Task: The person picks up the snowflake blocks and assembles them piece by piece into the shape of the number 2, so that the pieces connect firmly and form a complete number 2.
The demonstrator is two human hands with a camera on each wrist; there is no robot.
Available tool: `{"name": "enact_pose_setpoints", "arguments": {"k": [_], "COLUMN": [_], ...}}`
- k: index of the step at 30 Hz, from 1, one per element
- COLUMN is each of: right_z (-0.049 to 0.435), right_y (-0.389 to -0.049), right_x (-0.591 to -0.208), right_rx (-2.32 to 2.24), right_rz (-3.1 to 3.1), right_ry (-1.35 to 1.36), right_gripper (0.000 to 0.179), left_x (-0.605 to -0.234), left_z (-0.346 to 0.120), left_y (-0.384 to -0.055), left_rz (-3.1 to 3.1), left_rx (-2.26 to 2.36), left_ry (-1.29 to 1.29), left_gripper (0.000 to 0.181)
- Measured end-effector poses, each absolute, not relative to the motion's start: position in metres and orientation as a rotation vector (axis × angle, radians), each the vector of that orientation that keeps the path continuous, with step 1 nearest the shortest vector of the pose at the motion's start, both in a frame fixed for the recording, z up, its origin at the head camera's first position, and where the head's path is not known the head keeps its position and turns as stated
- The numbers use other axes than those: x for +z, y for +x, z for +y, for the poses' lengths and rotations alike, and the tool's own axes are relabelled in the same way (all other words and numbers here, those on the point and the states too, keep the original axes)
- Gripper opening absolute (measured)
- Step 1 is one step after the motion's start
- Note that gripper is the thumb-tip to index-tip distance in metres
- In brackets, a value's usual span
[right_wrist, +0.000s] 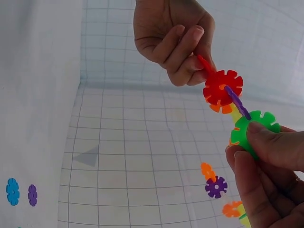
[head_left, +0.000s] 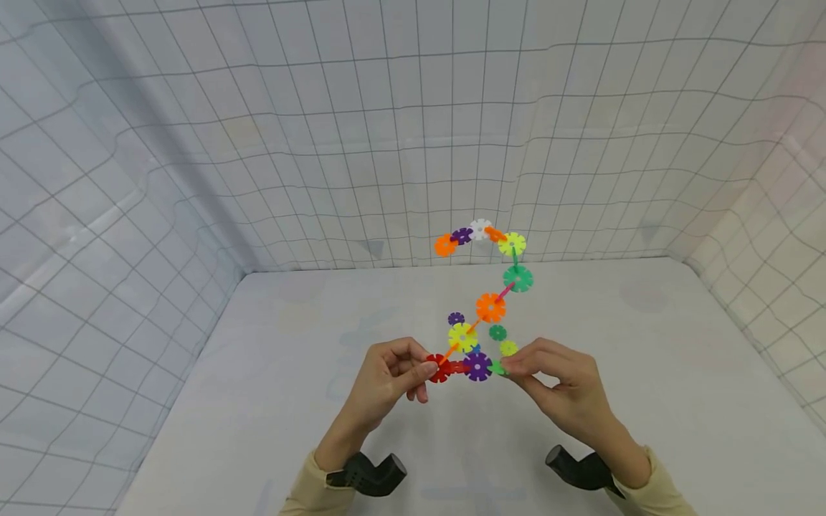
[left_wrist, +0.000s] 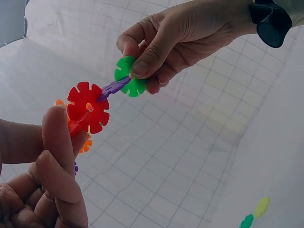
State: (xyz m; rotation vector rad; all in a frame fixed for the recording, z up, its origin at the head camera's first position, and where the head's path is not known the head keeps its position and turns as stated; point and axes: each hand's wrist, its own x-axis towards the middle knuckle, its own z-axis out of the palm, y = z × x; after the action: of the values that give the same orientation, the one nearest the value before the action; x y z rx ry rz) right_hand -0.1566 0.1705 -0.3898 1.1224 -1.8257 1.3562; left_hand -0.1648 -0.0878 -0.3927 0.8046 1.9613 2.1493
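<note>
You hold a chain of slotted plastic discs (head_left: 485,310) up above the tabletop, between your two hands; in the head view its outline resembles a figure 2. Its lower stretch starts at a red disc (head_left: 442,373), passes a second red disc (head_left: 457,367) seen edge-on, then a purple disc (head_left: 477,373), and ends at a bright green disc (head_left: 495,368). From the first red disc the chain slants up through yellow and orange to a teal disc (head_left: 522,282), turns at an upper yellow disc (head_left: 508,245), then curves left through orange, a white disc (head_left: 475,230) and purple to an orange end disc (head_left: 442,246).

Your left hand (head_left: 391,378) pinches the first red disc, fingers narrow, thumb against it. Your right hand (head_left: 568,390) pinches the bright green disc between thumb and fingers; the left wrist view shows the purple disc slotted into that green one.

Beyond the lower stretch, four loose discs lie on the tabletop (head_left: 290,401): a dark purple one (head_left: 456,315), a dark green one (head_left: 497,330), a pale yellow one (head_left: 508,348) and a blue one (head_left: 476,349), the last partly hidden by your chain. You wear a black device (head_left: 374,476) on each wrist, over light sleeves (head_left: 316,494). White sheeting (head_left: 387,143) with dark grid lines surrounds the tabletop at the back and both sides.
</note>
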Motion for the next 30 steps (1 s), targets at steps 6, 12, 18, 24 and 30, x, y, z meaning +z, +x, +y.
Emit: {"name": "enact_pose_setpoints", "arguments": {"k": [6,12,18,24,30], "right_z": [0.1680,0.1670,0.1645,0.1650,0.1649], "right_y": [-0.1564,-0.1564,-0.1565,-0.1572,-0.1581], "right_x": [-0.3917,-0.3933,-0.3920,-0.3947,-0.3961], "right_rx": [1.337,1.294,1.246,1.274,1.265], "right_rz": [-1.823,-1.834,-1.836,-1.826,-1.814], "right_ry": [1.118,1.090,1.061,1.085,1.090], "right_gripper": [0.018,0.014,0.022,0.015,0.020], "left_x": [-0.3936,-0.3961,-0.3965,-0.3965,-0.3977], "left_z": [-0.0879,-0.0881,-0.0887,-0.0893,-0.0886], "left_y": [-0.1652,-0.1658,-0.1672,-0.1684,-0.1686], "left_rz": [1.991,1.971,1.971,1.973,1.960], "left_rx": [2.141,2.160,2.148,2.137,2.148], "left_ry": [0.757,0.750,0.738,0.740,0.730], "left_gripper": [0.012,0.013,0.013,0.012,0.013]}}
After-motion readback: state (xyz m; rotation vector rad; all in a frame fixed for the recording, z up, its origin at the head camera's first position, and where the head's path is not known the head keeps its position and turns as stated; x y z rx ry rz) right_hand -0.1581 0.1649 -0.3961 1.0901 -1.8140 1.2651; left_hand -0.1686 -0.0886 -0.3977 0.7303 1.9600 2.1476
